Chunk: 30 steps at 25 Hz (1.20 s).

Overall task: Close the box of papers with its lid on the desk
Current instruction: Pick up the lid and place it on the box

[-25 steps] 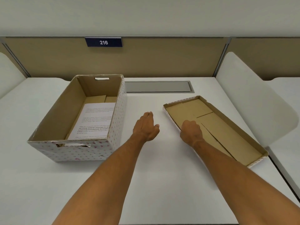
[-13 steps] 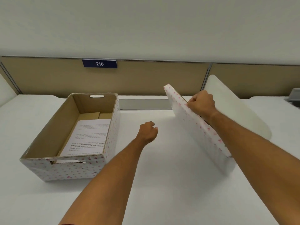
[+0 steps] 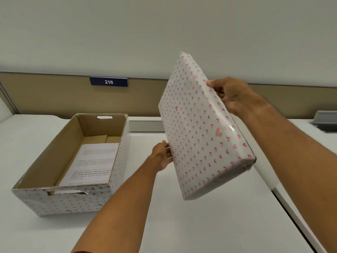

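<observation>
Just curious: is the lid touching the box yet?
Apart. The head view shows the lid held up in both hands, tilted, with bare desk between it and the open box.

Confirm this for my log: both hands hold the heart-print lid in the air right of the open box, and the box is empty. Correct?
Not quite. The head view shows the box holds printed papers. The rest stands: left hand and right hand hold the lid up, right of it.

A blue number plate (image 3: 108, 82) reading 216 sat on the tan partition (image 3: 54, 95) behind the tabletop. A grey tray (image 3: 325, 123) lay at the far right, partly cut off
</observation>
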Tool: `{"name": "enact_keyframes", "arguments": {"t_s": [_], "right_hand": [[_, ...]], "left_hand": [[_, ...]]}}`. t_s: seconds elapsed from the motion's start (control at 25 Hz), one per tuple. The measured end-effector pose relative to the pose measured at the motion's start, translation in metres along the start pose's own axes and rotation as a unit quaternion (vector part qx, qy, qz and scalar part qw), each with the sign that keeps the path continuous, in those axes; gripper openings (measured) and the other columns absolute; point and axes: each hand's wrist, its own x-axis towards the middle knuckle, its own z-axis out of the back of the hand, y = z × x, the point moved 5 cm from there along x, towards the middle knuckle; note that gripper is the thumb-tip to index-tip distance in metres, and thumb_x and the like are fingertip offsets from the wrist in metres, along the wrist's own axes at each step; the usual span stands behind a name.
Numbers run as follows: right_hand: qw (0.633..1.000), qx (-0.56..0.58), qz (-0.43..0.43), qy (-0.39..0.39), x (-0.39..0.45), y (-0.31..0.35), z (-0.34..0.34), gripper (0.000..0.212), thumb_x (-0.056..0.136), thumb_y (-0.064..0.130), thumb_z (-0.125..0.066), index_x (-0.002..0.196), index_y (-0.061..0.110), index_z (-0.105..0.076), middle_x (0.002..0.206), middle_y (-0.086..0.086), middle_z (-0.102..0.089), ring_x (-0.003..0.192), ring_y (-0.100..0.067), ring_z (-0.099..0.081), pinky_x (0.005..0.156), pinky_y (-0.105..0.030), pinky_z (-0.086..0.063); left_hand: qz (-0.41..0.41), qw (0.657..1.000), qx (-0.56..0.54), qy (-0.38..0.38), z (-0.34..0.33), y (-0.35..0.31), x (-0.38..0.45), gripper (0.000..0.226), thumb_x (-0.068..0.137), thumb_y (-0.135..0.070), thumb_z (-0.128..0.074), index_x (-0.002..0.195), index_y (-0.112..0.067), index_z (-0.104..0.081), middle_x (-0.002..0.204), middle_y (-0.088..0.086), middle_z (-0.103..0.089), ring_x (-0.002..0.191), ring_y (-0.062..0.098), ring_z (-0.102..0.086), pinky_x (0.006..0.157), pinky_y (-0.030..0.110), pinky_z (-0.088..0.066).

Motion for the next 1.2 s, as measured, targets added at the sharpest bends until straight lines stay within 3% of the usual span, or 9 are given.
{"name": "enact_keyframes", "arguments": {"t_s": [0.16,0.28,0.4,0.56,0.72,0.84,1.0,1.2], "right_hand": [[1.0,0.011,-0.025,-0.004,0.013,-0.006,0.016,0.023,0.08,0.002,-0.072,0.102,0.001,-0.071,0.096,-0.008,-0.074,0.089,-0.021,-0.073,0.077,-0.035,-0.061],[0.999,-0.003,-0.046,-0.029,0.026,-0.014,0.041,0.023,0.08,0.002,-0.073,0.103,0.002,-0.07,0.099,-0.009,-0.074,0.089,-0.02,-0.074,0.079,-0.034,-0.061],[0.996,-0.029,-0.072,-0.047,0.037,-0.029,0.06,0.015,0.084,0.002,-0.069,0.098,0.004,-0.066,0.092,-0.007,-0.072,0.081,-0.016,-0.071,0.066,-0.028,-0.06],[0.991,-0.061,-0.113,-0.041,0.048,-0.058,0.057,0.008,0.088,0.004,-0.066,0.096,0.005,-0.064,0.088,-0.007,-0.07,0.078,-0.017,-0.069,0.056,-0.028,-0.056],[0.988,-0.086,-0.131,0.009,0.052,-0.083,0.021,0.007,0.089,0.007,-0.066,0.095,0.005,-0.065,0.09,-0.008,-0.071,0.079,-0.018,-0.07,0.051,-0.028,-0.057],[0.986,-0.1,-0.126,0.054,0.053,-0.095,-0.019,0.013,0.086,0.014,-0.07,0.096,0.005,-0.066,0.093,-0.009,-0.072,0.082,-0.02,-0.071,0.057,-0.03,-0.058],[0.981,-0.101,-0.131,0.101,0.05,-0.116,-0.075,0.022,0.082,0.016,-0.075,0.098,0.005,-0.065,0.091,-0.009,-0.07,0.077,-0.019,-0.071,0.049,-0.026,-0.057],[0.975,-0.112,-0.151,0.119,0.049,-0.155,-0.148,0.033,0.082,0.014,-0.075,0.11,0.0,-0.064,0.103,-0.014,-0.07,0.085,-0.023,-0.07,0.06,-0.033,-0.059]], "left_hand": [[-0.017,1.0,-0.008,0.008,0.007,-0.015,-0.005,0.035,0.105,-0.026,-0.03,0.128,-0.011,-0.052,0.119,0.012,-0.061,0.11,0.03,-0.058,0.091,0.048,-0.049],[-0.034,0.999,0.002,-0.005,0.029,-0.035,-0.011,0.028,0.102,-0.023,-0.04,0.114,-0.009,-0.06,0.108,0.011,-0.064,0.098,0.026,-0.062,0.076,0.042,-0.054],[-0.058,0.998,0.024,-0.028,0.051,-0.068,-0.022,0.017,0.096,-0.018,-0.052,0.101,-0.008,-0.065,0.103,0.011,-0.063,0.091,0.024,-0.062,0.065,0.037,-0.057],[-0.083,0.992,0.071,-0.057,0.082,-0.112,-0.045,0.019,0.089,-0.021,-0.067,0.101,-0.006,-0.068,0.093,0.008,-0.065,0.082,0.019,-0.064,0.056,0.028,-0.059],[-0.096,0.987,0.095,-0.083,0.12,-0.141,-0.069,0.024,0.085,-0.02,-0.072,0.104,-0.005,-0.069,0.092,0.008,-0.071,0.08,0.019,-0.07,0.055,0.027,-0.059],[-0.105,0.982,0.1,-0.12,0.156,-0.159,-0.085,0.022,0.082,-0.018,-0.075,0.099,-0.006,-0.07,0.09,0.008,-0.074,0.076,0.018,-0.073,0.054,0.028,-0.059],[-0.11,0.977,0.104,-0.148,0.206,-0.186,-0.1,0.019,0.082,-0.018,-0.076,0.094,-0.006,-0.068,0.069,0.004,-0.077,0.06,0.016,-0.074,0.049,0.027,-0.057],[-0.089,0.968,0.148,-0.184,0.28,-0.215,-0.104,0.03,0.082,-0.02,-0.076,0.106,-0.005,-0.065,0.093,0.01,-0.072,0.081,0.02,-0.071,0.051,0.028,-0.058]]}}
